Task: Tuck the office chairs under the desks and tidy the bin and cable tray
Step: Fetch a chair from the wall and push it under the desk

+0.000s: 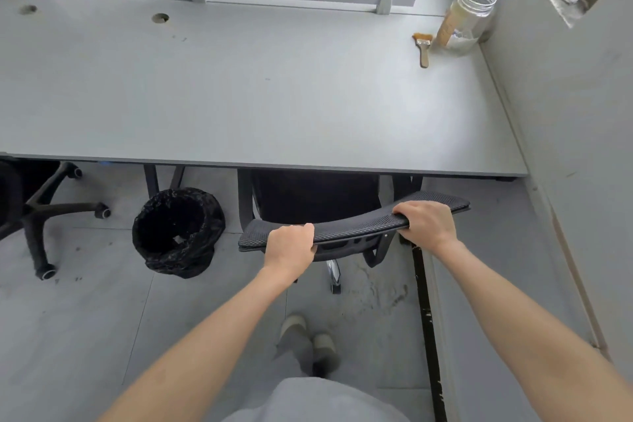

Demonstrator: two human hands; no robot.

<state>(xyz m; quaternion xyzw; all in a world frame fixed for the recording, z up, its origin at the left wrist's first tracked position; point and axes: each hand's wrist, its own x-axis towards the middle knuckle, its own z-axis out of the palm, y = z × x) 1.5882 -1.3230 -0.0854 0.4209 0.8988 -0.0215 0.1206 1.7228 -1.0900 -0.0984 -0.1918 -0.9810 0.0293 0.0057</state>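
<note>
Below the smooth grey tabletop [260, 106], both hands, left [290, 245] and right [426, 224], are curling a tight grip around the chair [346, 224]'s curved black mesh backrest.

I see the chair [342, 226] seat already under the counter [260, 106], its backrest just short of the front edge. The bin [178, 231] stands near on the left with open floor [85, 319] between; the wall [575, 113] crowds the right side, leaving a narrow strip there.
</note>
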